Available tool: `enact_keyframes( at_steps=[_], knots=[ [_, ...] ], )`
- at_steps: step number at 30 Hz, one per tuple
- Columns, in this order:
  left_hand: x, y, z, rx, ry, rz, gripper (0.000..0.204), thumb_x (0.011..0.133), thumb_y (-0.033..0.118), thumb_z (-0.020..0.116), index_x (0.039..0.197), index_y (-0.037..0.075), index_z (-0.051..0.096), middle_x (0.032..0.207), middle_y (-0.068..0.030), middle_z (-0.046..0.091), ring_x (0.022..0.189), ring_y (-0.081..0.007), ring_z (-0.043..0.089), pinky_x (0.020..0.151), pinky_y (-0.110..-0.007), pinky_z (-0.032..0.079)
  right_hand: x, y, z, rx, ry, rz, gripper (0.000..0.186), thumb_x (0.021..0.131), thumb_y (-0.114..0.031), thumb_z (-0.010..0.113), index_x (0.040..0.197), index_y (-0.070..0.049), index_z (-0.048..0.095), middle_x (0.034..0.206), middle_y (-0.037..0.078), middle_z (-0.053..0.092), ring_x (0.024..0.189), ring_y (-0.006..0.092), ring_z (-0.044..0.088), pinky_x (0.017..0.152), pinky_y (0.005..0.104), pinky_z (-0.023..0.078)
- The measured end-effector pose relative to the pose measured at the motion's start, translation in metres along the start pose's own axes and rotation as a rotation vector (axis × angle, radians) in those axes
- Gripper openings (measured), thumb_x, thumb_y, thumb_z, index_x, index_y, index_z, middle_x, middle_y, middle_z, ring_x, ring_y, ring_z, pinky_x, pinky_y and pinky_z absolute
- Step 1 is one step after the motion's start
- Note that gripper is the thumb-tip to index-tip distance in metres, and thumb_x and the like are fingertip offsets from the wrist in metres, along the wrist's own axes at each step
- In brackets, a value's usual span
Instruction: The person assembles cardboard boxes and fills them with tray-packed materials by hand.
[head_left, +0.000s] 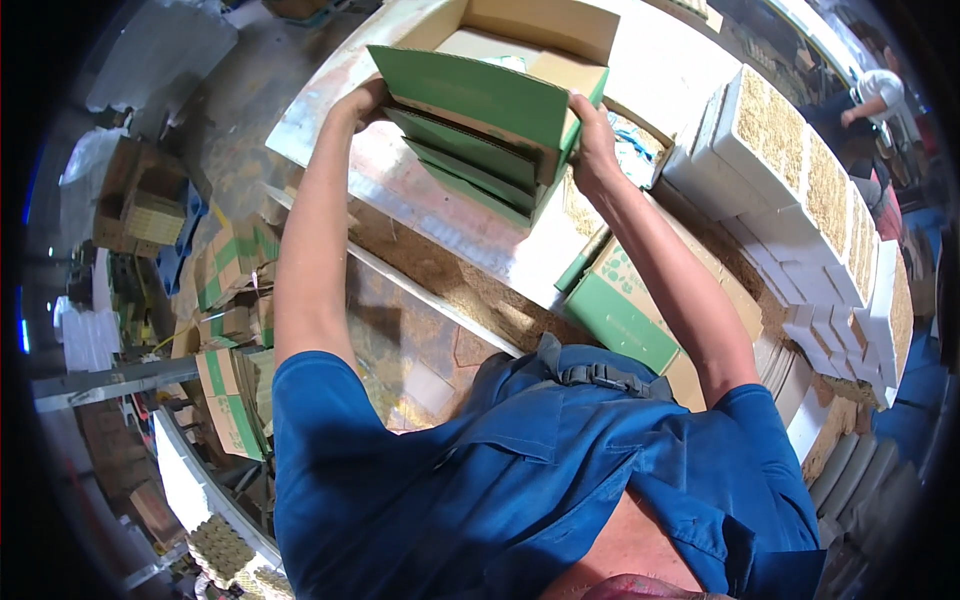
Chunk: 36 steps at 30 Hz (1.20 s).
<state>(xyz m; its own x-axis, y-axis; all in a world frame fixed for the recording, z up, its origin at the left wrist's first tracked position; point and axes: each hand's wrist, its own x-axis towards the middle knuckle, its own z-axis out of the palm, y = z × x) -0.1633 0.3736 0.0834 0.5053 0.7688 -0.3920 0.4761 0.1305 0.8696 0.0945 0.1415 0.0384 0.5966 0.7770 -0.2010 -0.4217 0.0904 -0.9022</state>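
Green-and-brown cardboard carton [480,95], flaps standing open, over white table [665,55], straight ahead of person. Left hand [366,102] gripping carton's left end, fingertips mostly hidden by cardboard. Right hand [594,140] clasping right end, fingers bent against edge. Whether carton's base rests fully on table: cannot tell. Second green-and-brown carton [622,310] beside right forearm, nearer body. Farther right, stacked white blocks [745,195] with rough straw-coloured faces. Green-striped cartons [228,400] at left; co-worker [880,92] at far right.
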Motion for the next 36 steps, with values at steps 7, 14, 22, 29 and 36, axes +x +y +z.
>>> enact_keyframes(
  at_steps=[7,14,22,29,36],
  knots=[
    [0.012,-0.026,-0.023,-0.159,-0.098,0.024,0.036,0.100,0.036,0.056,0.116,0.005,0.063,0.107,-0.0114,0.069,0.093,-0.0219,0.067,0.084,-0.035,0.058,-0.003,0.002,0.008,-0.556,0.008,-0.131,0.071,0.092,-0.043,0.063,0.138,0.006,0.040,0.124,0.022,0.059,0.115,0.0288,0.056,0.101,0.0372,0.044],
    [-0.003,0.000,0.012,-0.173,-0.210,0.026,0.063,0.086,0.051,0.073,0.117,-0.003,0.064,0.101,-0.0110,0.069,0.088,-0.0181,0.064,0.080,-0.030,0.052,-0.026,-0.061,0.009,-1.337,-0.240,0.067,0.075,0.088,-0.069,0.047,0.080,0.000,0.074,0.081,0.024,0.070,0.084,0.0328,0.072,0.082,0.0425,0.055],
    [-0.003,-0.005,0.006,-0.178,-0.185,0.032,0.059,0.087,0.046,0.072,0.117,-0.004,0.065,0.096,-0.0099,0.070,0.085,-0.0165,0.065,0.077,-0.028,0.052,-0.022,-0.070,0.014,-1.138,-0.354,0.109,0.071,0.091,-0.065,0.049,0.077,0.001,0.072,0.078,0.024,0.070,0.074,0.0328,0.072,0.077,0.0407,0.057],
    [-0.002,0.005,0.013,-0.094,-0.157,0.010,0.054,0.086,0.045,0.072,0.114,-0.001,0.067,0.095,-0.0087,0.069,0.083,-0.0149,0.064,0.074,-0.028,0.051,-0.024,-0.040,0.012,-1.360,-0.100,-0.098,0.079,0.094,-0.062,0.043,0.082,0.012,0.069,0.085,0.032,0.068,0.088,0.0433,0.068,0.083,0.0507,0.053],
    [0.020,0.003,-0.002,-0.101,-0.193,-0.019,0.047,0.088,0.036,0.075,0.123,0.007,0.066,0.099,-0.0053,0.070,0.080,-0.0132,0.065,0.069,-0.027,0.054,-0.007,-0.020,-0.003,-1.164,-0.039,-0.213,0.090,0.092,-0.070,0.039,0.081,0.015,0.067,0.081,0.034,0.066,0.086,0.0492,0.066,0.085,0.0524,0.050]
  ],
)
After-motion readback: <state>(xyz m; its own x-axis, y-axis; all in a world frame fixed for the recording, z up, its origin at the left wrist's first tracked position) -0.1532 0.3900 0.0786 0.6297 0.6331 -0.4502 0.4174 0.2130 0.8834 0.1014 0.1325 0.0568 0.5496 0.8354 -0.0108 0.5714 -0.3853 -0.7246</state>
